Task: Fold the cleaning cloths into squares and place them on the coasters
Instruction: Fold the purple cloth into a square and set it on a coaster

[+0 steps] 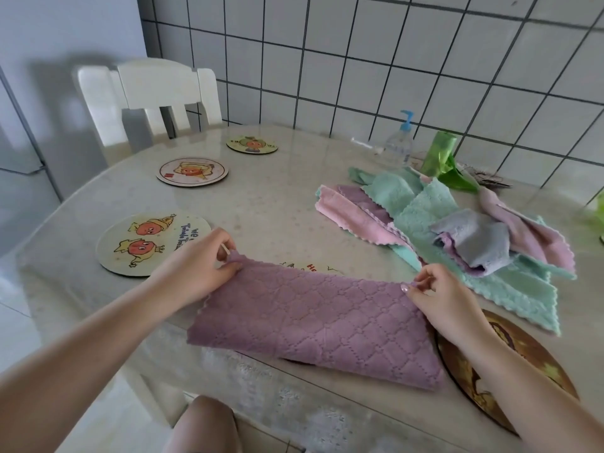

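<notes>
You're barely started: both hands, left hand (199, 263) and right hand (438, 289), pinch the purple cloth (313, 325) at the table's near edge; coasters (192, 171) bare, pile (457, 230) waiting.

Left hand (196, 268), right hand (438, 292) pinching (arms outstretched).

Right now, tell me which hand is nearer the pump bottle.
Right. The right hand pinches the purple cloth's corner below the pump bottle; the left hand holds the opposite corner, farther left.

Near left coaster (153, 243): curved blue lettering, starts "We", the rest too blurred to read.
Coaster under purple cloth (315, 268): red "Ho", the rest is covered.
</notes>
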`<state>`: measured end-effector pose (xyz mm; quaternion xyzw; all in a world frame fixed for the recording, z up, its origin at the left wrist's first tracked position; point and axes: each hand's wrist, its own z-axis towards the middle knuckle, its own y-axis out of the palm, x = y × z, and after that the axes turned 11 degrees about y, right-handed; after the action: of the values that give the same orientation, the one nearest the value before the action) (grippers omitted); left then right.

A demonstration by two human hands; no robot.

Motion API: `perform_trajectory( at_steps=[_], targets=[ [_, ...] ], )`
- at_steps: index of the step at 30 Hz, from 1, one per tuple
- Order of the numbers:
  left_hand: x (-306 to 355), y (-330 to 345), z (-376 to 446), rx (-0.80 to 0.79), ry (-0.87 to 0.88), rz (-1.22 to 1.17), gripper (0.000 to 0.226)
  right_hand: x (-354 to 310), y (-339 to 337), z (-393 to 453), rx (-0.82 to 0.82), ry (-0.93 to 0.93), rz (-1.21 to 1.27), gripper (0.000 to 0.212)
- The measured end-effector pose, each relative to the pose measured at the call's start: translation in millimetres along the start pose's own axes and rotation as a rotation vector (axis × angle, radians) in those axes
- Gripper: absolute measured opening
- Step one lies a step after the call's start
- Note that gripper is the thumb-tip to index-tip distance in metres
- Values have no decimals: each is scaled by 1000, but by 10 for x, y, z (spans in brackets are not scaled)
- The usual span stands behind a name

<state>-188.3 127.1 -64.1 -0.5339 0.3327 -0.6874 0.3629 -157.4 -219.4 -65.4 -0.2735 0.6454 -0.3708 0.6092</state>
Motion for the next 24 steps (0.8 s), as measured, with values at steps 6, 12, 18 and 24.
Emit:
perform_trajectory(
  at_steps=[6, 12, 18, 24],
  targets=[
    [239, -79, -210, 75, 144, 250, 48, -222, -97, -292, 75, -149, -201, 34],
    [750, 418, -531, -12, 472, 214, 48, -751, 327, -792, -158, -380, -372, 50],
    [576, 594, -618, -25, 470, 408, 51, -518, 585, -881, -131, -317, -464, 81],
    [332, 462, -729, -65, 416, 454, 56, -224, 348, -897, -140, -264, -540, 82]
  ],
)
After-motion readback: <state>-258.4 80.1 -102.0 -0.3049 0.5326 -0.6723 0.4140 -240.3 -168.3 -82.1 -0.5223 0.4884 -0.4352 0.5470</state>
